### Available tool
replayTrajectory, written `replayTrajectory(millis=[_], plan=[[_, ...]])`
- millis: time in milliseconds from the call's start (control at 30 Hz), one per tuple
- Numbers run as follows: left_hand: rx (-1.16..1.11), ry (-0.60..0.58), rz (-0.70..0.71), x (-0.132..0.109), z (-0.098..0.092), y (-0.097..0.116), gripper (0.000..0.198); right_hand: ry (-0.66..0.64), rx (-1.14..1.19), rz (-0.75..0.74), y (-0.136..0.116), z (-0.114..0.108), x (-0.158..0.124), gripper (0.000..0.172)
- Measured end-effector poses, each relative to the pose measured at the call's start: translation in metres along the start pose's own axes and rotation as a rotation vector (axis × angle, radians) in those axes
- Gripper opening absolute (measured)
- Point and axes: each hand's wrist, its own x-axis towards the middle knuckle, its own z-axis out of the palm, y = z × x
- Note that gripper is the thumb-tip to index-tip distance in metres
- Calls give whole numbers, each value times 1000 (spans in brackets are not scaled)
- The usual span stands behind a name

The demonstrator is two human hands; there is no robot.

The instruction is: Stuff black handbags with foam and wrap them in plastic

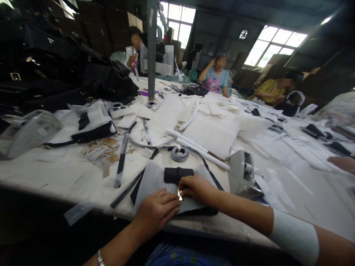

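"What colour's that at the right grip (pixel 198 188)?"
"Gold, the clasp (pixel 179 193), against a black bag (pixel 171 174)."
"And beyond the grip?"
"White sheets (pixel 213 133), with a grey tape dispenser (pixel 235 173) to its right."
"Nearer side?"
"Dark blue checked cloth (pixel 163 253)."

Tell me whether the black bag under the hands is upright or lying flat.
Lying flat: the black bag has its broad side up on the table, left hand and right hand over it.

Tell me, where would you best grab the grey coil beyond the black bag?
Probably take the grey coil by its outer rim, from above, squeezing opposite sides: it lies flat, its round wall facing outward, with the black bag on the near side.
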Motion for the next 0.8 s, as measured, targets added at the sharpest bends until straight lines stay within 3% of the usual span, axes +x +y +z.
replayTrajectory(millis=[233,433,500,800], plan=[[14,37,48,1,1,-1,28,-96,-84,-53,3,3,3,10],[-37,14,-12,0,1,-1,25,-222,-364,-488,4,-15,11,16],[-48,13,-24,-1,2,-2,24,-201,-377,-547,7,-14,10,19],[-71,-19,-21,-3,3,-3,23,39,-124,-38,-2,10,0,12]])
